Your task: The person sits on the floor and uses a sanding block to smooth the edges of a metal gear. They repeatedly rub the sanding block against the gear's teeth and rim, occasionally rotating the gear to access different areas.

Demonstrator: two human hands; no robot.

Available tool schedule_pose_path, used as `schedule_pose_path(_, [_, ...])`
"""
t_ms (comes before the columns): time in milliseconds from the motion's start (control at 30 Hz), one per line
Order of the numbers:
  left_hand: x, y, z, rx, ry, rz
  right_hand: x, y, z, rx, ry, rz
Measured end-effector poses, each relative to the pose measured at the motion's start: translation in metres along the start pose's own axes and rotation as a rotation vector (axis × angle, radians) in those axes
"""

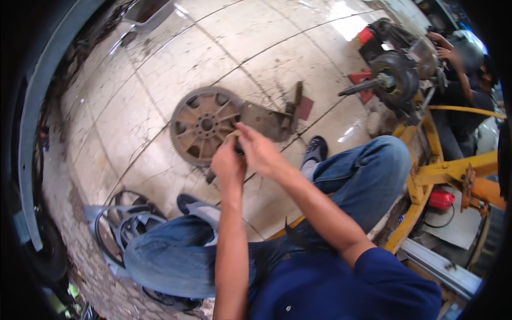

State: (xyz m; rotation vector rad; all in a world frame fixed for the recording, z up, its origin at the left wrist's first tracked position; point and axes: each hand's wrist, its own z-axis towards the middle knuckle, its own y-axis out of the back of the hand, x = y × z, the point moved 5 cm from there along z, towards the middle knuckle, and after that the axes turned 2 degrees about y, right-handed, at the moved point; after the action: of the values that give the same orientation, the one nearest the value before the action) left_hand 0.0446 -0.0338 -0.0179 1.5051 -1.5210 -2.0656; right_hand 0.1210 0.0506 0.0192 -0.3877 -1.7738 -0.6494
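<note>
Rust-brown metal, a toothed wheel (198, 126) lies on the pale tiled floor (277, 48), just ahead of the person's meeting hands. Forearms converge from below: the left hand (230, 162) curls around a dark handle (210, 176), mostly hidden; the right hand (260, 152) bends close beside it, its grip impossible to tell. Rightward stand a yellow frame (453, 169) and a co-worker (453, 98).

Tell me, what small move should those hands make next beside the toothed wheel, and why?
Perhaps rest the right hand on the toothed wheel to steady it: the left hand seems closed around a dark piece at the wheel's edge, the right hand is close by, and neither visibly braces the wheel.
</note>
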Motion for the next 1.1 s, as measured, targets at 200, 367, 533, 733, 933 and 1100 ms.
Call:
schedule_pose_path(200, [-0.003, 0.008, 0.000, 0.022, 0.075, -0.110, 0.014, -0.005, -0.018, -0.011, 0.192, -0.234])
schedule_pose_path(367, [-0.007, 0.000, -0.001, -0.060, -0.047, -0.012, 0.004, -0.001, -0.013, 0.007, 0.124, -0.123])
schedule_pose_path(533, [-0.009, 0.000, -0.003, -0.123, -0.119, -0.075, 0.001, 0.001, 0.007, 0.052, 0.034, -0.033])
schedule_pose_path(733, [-0.008, 0.007, 0.001, -0.038, -0.023, 0.015, 0.022, 0.039, -0.020, 0.031, 0.036, -0.035])
schedule_pose_path(933, [-0.012, 0.016, 0.009, -0.014, 0.059, 0.005, -0.003, 0.040, -0.010, -0.178, 0.056, 0.005])
schedule_pose_path(1100, [-0.005, 0.018, 0.009, -0.010, 0.019, -0.009, 0.004, 0.006, -0.023, -0.052, 0.331, -0.316])
